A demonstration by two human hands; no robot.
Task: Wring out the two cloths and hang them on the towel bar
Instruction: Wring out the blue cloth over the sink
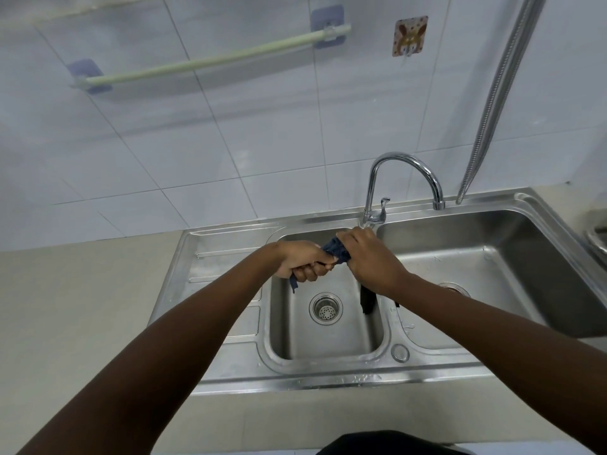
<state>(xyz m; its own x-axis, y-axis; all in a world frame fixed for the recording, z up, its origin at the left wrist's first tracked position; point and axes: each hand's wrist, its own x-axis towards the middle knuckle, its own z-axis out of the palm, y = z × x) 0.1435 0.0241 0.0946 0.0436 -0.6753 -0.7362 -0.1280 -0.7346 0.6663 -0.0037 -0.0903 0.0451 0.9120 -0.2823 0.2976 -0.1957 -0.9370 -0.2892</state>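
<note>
We held the cloth (335, 249) over the small left basin (328, 333) of the sink (460, 274), near the tap (405, 178), so that whatever we squeezed out would fall toward the drain (325, 307) and not onto the tabletop (82, 307). Our left hand (303, 259) gripped one end with its fingers (310, 272) curled tight round the fabric, palm turned down. Our right hand (369, 257) closed over the other end, knuckles up, its fingers wrapped under and hidden from us, so we could not tell exactly how they pressed. The two fists sat almost touching, which we judged suited a twist in opposite directions.

The cloth was dark blue and bunched into a short thick rope between our hands. A thin tail hung below the left fist, and a darker strip hung below the right wrist over the divider between the basins; we could not tell whether that strip was the same cloth or the second one. No drip showed clearly.

The bar (213, 60) ran pale green across the far tiled wall, up and to the left, well apart from our hands and bare. Nothing hung on it yet, so we judged the task early, with wringing in hand.
</note>
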